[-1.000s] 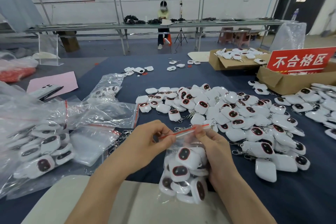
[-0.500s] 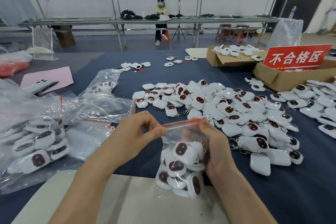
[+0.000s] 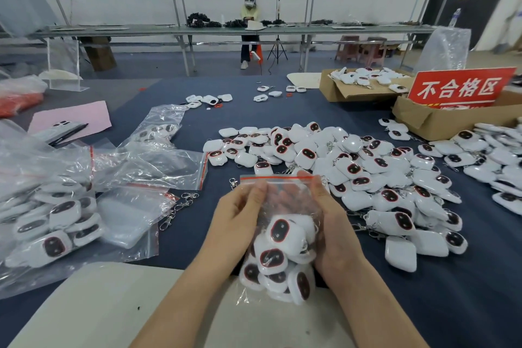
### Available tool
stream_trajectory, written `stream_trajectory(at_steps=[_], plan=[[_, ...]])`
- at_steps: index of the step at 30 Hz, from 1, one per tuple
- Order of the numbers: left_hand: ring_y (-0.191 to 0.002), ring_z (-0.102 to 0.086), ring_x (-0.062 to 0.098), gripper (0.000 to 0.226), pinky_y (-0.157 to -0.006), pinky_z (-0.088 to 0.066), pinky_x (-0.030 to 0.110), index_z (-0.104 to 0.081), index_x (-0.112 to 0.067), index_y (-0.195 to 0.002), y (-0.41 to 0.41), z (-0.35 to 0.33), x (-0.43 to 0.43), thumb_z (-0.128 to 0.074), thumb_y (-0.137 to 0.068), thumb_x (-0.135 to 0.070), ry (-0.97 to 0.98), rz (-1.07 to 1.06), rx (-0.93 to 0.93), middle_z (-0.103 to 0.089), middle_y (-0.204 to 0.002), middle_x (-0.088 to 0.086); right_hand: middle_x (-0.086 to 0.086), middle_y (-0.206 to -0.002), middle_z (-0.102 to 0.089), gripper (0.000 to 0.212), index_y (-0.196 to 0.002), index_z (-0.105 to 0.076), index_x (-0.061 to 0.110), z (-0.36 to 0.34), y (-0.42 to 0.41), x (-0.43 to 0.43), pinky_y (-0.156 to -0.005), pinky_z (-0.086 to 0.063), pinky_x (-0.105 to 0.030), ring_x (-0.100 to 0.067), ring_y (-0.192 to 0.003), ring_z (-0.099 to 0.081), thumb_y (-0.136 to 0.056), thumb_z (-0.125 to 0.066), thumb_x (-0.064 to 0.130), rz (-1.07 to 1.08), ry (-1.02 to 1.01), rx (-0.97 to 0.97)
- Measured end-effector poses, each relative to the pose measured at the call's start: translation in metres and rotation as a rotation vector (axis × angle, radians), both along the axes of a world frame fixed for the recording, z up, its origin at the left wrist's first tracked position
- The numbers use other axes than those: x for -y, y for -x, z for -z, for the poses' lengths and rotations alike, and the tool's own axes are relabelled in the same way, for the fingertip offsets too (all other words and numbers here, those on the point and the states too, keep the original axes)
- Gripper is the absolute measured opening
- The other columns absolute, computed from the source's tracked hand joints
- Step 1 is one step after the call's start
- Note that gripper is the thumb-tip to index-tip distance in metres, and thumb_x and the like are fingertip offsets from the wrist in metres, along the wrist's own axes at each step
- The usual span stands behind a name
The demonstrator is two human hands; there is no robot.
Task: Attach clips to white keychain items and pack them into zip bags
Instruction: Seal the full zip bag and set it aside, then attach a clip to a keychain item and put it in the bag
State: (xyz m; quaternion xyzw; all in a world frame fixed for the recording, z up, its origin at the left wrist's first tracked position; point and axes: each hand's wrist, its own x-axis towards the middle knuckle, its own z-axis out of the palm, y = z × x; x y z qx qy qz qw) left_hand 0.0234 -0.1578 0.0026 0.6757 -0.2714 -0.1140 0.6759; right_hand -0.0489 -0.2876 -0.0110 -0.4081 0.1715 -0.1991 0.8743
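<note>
We had the dark blue table (image 3: 282, 110) spread wide before us, and the big pile of white keychain items (image 3: 367, 175) lay on it just beyond our hands. Over the table's near side we held the filled zip bag (image 3: 285, 248) upright between the left hand (image 3: 237, 223) and the right hand (image 3: 336, 232). We judged the bag floppy and slick, since its thin film gave no stiffness, while the hard little shells inside made a lumpy, bottom-heavy load, light enough overall. The shells could shift and the film could slide, so the sound places to take hold were the flanks around the cluster or the firmer red zip strip (image 3: 275, 177) at the top. Both hands gripped the upper half: the fingers curled behind the film, seen blurred through it, and the left thumb (image 3: 258, 192) and right thumb (image 3: 317, 186) pressed on the front just under the strip. The cluster hung below the fingers, between our palms. We could not tell whether the strip was fully sealed.
</note>
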Motion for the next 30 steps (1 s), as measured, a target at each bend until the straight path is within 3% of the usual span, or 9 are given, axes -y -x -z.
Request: stream_trajectory(at_steps=[2, 7, 11, 15, 19, 22, 25, 27, 30], plan=[[-0.075, -0.071, 0.000, 0.031, -0.064, -0.049, 0.009, -0.077, -0.036, -0.086, 0.002, 0.001, 0.004, -0.052, -0.104, -0.036, 0.023, -0.101, 0.008, -0.078, -0.084, -0.009, -0.021, -0.120, -0.070, 0.043, -0.118, -0.072, 0.013, -0.002, -0.001, -0.004, -0.095, -0.055, -0.054, -0.042, -0.111, -0.067, -0.091, -0.067, 0.047, -0.004, 0.070, -0.033], [-0.063, -0.061, 0.014, 0.047, -0.063, -0.050, 0.029, -0.069, -0.012, -0.077, 0.005, 0.008, 0.007, -0.045, -0.106, -0.040, -0.036, -0.241, 0.057, -0.071, -0.073, 0.007, -0.018, -0.094, -0.077, 0.033, -0.090, -0.079, 0.005, -0.004, -0.002, -0.012, -0.073, -0.061, -0.037, -0.033, -0.085, -0.075, -0.084, -0.071, 0.036, 0.051, 0.247, -0.135], [-0.051, -0.052, -0.005, 0.061, -0.051, -0.040, 0.008, -0.066, -0.028, -0.058, 0.011, 0.005, 0.007, -0.036, -0.110, -0.035, -0.009, -0.266, 0.068, -0.062, -0.053, -0.015, -0.017, -0.088, -0.077, 0.035, -0.081, -0.081, 0.010, -0.004, -0.001, -0.013, -0.061, -0.060, -0.032, -0.028, -0.073, -0.074, -0.079, -0.071, 0.044, 0.084, 0.230, -0.128], [-0.052, -0.056, -0.003, 0.066, -0.053, -0.043, 0.009, -0.066, -0.030, -0.055, 0.009, 0.006, 0.005, -0.032, -0.111, -0.033, -0.009, -0.222, 0.028, -0.066, -0.056, -0.012, -0.013, -0.080, -0.077, 0.041, -0.070, -0.080, 0.016, -0.002, -0.002, -0.012, -0.050, -0.054, -0.023, -0.022, -0.062, -0.074, -0.083, -0.064, 0.052, 0.066, 0.201, -0.095], [-0.088, -0.074, 0.006, 0.056, -0.075, -0.053, 0.013, -0.079, -0.030, -0.096, 0.008, 0.008, -0.003, -0.030, -0.108, -0.054, -0.045, 0.035, -0.054, -0.079, -0.093, -0.006, -0.016, -0.092, -0.077, 0.043, -0.086, -0.080, 0.018, -0.002, 0.001, -0.011, -0.061, -0.061, -0.036, -0.031, -0.076, -0.076, -0.079, -0.063, 0.057, 0.105, 0.144, -0.079], [-0.096, -0.071, 0.008, 0.048, -0.085, -0.056, 0.033, -0.066, -0.039, -0.119, 0.014, 0.008, -0.012, -0.046, -0.093, -0.073, -0.124, 0.223, -0.078, -0.075, -0.108, -0.007, -0.018, -0.107, -0.075, 0.053, -0.103, -0.077, 0.016, -0.007, 0.008, -0.007, -0.079, -0.061, -0.053, -0.041, -0.092, -0.073, -0.081, -0.059, 0.061, 0.183, 0.034, -0.020], [-0.099, -0.070, 0.006, 0.034, -0.084, -0.054, 0.026, -0.062, -0.044, -0.114, 0.033, 0.005, -0.017, -0.071, -0.084, -0.059, -0.145, 0.304, -0.110, -0.074, -0.109, -0.010, -0.019, -0.119, -0.071, 0.062, -0.121, -0.070, 0.022, -0.011, 0.010, 0.001, -0.091, -0.054, -0.061, -0.045, -0.105, -0.069, -0.082, -0.054, 0.069, 0.151, -0.054, 0.001], [-0.096, -0.071, 0.013, 0.029, -0.082, -0.058, 0.032, -0.065, -0.036, -0.108, 0.043, 0.001, -0.018, -0.076, -0.082, -0.043, -0.065, 0.248, -0.199, -0.075, -0.104, -0.006, -0.019, -0.124, -0.069, 0.068, -0.127, -0.066, 0.018, -0.015, 0.011, -0.001, -0.097, -0.050, -0.064, -0.044, -0.109, -0.067, -0.083, -0.058, 0.069, 0.067, -0.051, -0.018], [-0.075, -0.072, 0.013, 0.017, -0.061, -0.057, 0.030, -0.064, -0.014, -0.103, 0.049, -0.013, -0.024, -0.071, -0.093, -0.027, 0.093, 0.043, -0.356, -0.073, -0.084, -0.001, -0.020, -0.111, -0.073, 0.055, -0.121, -0.067, 0.015, -0.022, 0.012, -0.026, -0.076, -0.059, -0.057, -0.043, -0.098, -0.071, -0.081, -0.072, 0.052, -0.108, 0.043, -0.092]])
